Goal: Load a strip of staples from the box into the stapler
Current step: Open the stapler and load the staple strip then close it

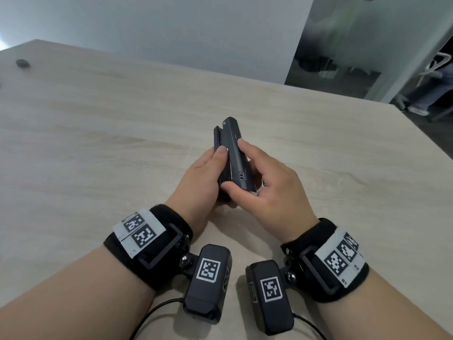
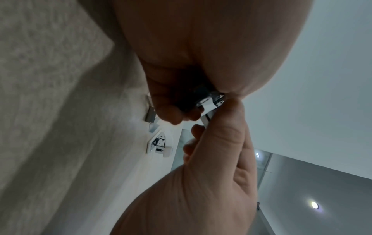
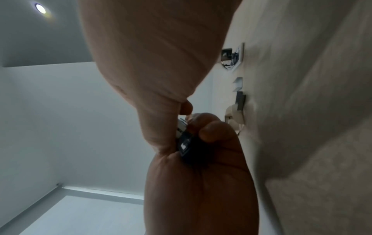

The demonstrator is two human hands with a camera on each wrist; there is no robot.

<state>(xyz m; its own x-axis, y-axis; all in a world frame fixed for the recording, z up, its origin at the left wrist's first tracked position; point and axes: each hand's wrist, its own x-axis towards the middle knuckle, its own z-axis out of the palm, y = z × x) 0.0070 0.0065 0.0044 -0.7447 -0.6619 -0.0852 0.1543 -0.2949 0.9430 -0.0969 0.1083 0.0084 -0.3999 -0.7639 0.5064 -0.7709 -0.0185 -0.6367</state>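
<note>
A black stapler (image 1: pixel 232 153) is held above the table's middle, its nose pointing away from me. My left hand (image 1: pixel 203 173) grips its left side with the thumb on top. My right hand (image 1: pixel 267 182) grips the right side and rear, thumb across the back end. In the left wrist view the stapler's metal rear end (image 2: pixel 209 103) shows between the two hands. A small white staple box (image 2: pixel 159 143) lies open on the table beyond the hands, with loose staple strips (image 2: pixel 151 116) beside it. The right wrist view shows the box (image 3: pixel 231 57) and strips (image 3: pixel 239 89) too. The head view shows neither.
The light wood table (image 1: pixel 98 143) spreads wide to the left and ahead; its right edge (image 1: pixel 426 133) runs diagonally. A small dark round object (image 1: pixel 22 63) lies at the far left. Cables (image 1: pixel 157 312) trail from the wrist cameras near me.
</note>
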